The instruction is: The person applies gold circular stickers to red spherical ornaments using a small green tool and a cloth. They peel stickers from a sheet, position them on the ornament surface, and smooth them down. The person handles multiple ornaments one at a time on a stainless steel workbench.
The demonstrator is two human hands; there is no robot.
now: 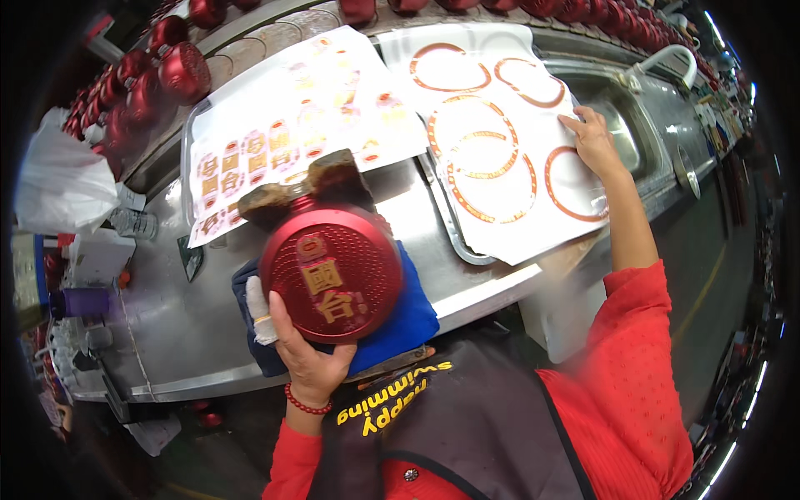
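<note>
A glossy dark-red round bottle (371, 267) with gold decals on its textured face lies on a folded blue cloth (412, 312), its neck end toward a brown notched block (337, 179). My left hand (307, 367) grips its lower left edge, thumb and fingers spread around it. Farther right, my right hand (595, 143) reaches to the right edge of a white sheet (517, 246) with several red-and-gold ring decals (500, 221). The fingertips touch or hover just over the sheet, slightly apart; I cannot tell which.
Another white sheet (250, 104) with small gold and red decals lies beyond the bottle. At right is a metal sink (654, 154) with a pale faucet (675, 57). More red bottles (183, 71) stand at the back. A plastic bag (62, 179) and a glass jar (133, 223) are at left.
</note>
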